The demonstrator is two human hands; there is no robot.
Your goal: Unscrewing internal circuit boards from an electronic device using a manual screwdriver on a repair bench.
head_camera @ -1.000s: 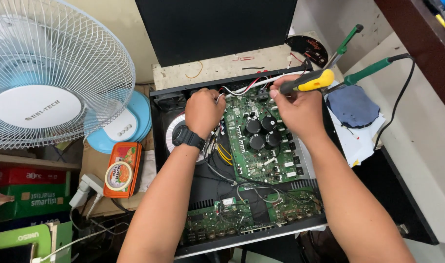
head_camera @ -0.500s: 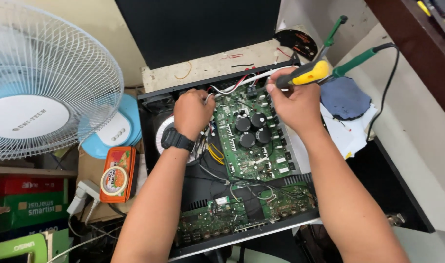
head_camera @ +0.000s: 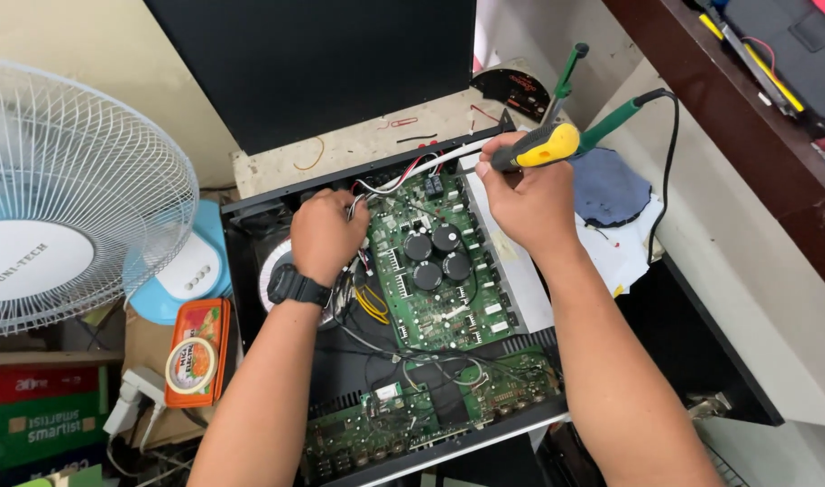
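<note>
Now the green circuit board [head_camera: 439, 271] sits a little lower and more central in the head view than half a second ago — the camera has shifted, while both hands have stayed at the board's far edge, so the work there looks ongoing rather than finished. It lies flat inside an open black chassis [head_camera: 250, 234], crowded with small parts and four round black capacitors [head_camera: 437, 252] near its middle. The left hand [head_camera: 327, 236] is curled shut on a bundle of wires [head_camera: 390, 185] at the board's upper left corner (a black watch on that wrist). The right hand [head_camera: 525, 203] grips a yellow-handled screwdriver [head_camera: 539, 147], tip toward the board's top edge. Beyond lie a green-handled soldering iron [head_camera: 615, 122], a blue cloth [head_camera: 611, 188] — and, left, a white fan [head_camera: 69, 198] and an orange tin [head_camera: 196, 352].
</note>
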